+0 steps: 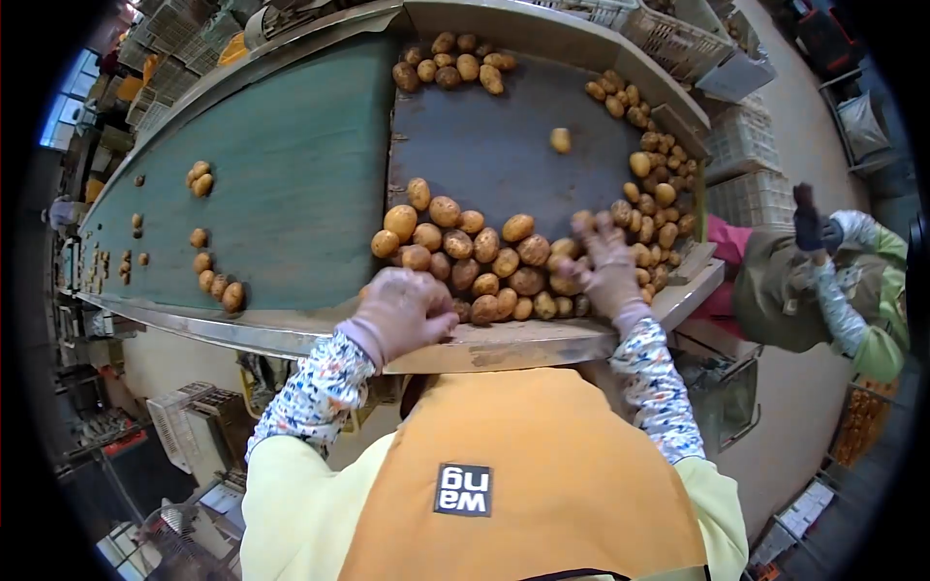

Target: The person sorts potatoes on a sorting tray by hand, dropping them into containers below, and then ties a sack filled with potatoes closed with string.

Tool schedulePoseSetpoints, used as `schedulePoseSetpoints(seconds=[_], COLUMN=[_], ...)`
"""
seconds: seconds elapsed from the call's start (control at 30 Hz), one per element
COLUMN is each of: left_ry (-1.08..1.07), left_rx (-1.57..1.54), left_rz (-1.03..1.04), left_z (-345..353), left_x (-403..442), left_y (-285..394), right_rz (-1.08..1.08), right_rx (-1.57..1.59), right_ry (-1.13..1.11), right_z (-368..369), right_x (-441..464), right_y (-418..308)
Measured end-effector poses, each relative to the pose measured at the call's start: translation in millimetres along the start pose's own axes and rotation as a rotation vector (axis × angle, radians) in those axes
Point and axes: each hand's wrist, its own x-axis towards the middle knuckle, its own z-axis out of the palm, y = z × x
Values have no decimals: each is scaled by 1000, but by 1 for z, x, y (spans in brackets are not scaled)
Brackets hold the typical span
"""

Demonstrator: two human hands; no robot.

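A thick row of brown potatoes [486, 250] lies along the near side of the dark sorting surface [484, 145]. My left hand [402, 308] is at the near rim, left of this row. Its fingers curl inward with the thumb pointing right, and whatever is under the palm is hidden. My right hand [610, 269] lies over the right end of the row, fingers spread and touching potatoes. One lone potato [560, 140] rests farther up the dark surface. Another group of potatoes [455, 63] sits at the far left corner, and a band of potatoes [664, 184] lines the right edge.
A green conveyor belt [291, 165] runs off to the left, carrying scattered potatoes [223, 290]. The metal rim [504, 351] is close to my body. Another person [814, 281] stands at the right. Plastic crates [746, 140] are stacked beyond the right edge.
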Motion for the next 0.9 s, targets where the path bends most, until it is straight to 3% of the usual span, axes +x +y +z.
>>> schedulePoseSetpoints(seconds=[0.07, 0.1, 0.13, 0.2, 0.27, 0.3, 0.33, 0.37, 0.43, 0.47, 0.53, 0.57, 0.6, 0.67, 0.7, 0.73, 0.77, 0.83, 0.87, 0.9], left_ry=[115, 176, 172, 404, 527, 594, 668, 689, 904, 939, 1190, 1290, 1365, 1620, 1627, 1627, 1589, 1469, 1379, 1307], left_rx=[168, 263, 271, 128, 6, -9, -26, -35, -52, -62, -69, -32, -14, -343, -240, -142, -178, -415, -618, -749], left_rz=[-86, -105, -106, -54, 30, 27, 16, 7, -72, -94, -74, -86, -170, -293, -399, -542, -735, -1169, -1366, -1575], left_z=[-22, -26, -25, -17, -6, 0, 6, 13, 30, 32, 32, 36, 41, 70, 87, 114, 156, 245, 287, 329], left_x=[0, -5, -13, -29, -42, -48, -52, -53, -51, -52, -58, -66, -75, -94, -111, -129, -136, -152, -157, -160], left_y=[-7, -15, -19, -18, -4, 2, 6, 5, -1, 0, -1, -5, -3, 12, 18, 27, 36, 69, 97, 128], right_rz=[112, 54, -231, -270, -56, 71, -81, -388, -667, -699, -646, -556, -590, -659, -572, -592, -724, -905, -1082, -1157], right_rx=[-19, 133, 302, 195, 3, 19, 293, 183, 158, 79, 273, 59, 58, 41, 158, 397, 134, 143, 70, -207], right_ry=[50, -27, -70, -147, 186, 130, 139, 277, 5, -143, -133, -201, -191, 38, -7, -31, 59, -144, -134, -24], right_z=[-8, -20, -7, -2, 0, -2, -8, -11, -31, 1, 10, 5, -9, -14, -15, -10, -13, -19, -10, 2], right_x=[-6, -18, -26, -28, -4, 5, 12, 12, 1, 2, 30, 35, 45, 52, 53, 57, 53, 44, 49, 54], right_y=[1, -14, -12, -6, 0, -3, -15, -40, -98, -100, -95, -94, -92, -77, -71, -69, -71, -110, -122, -125])
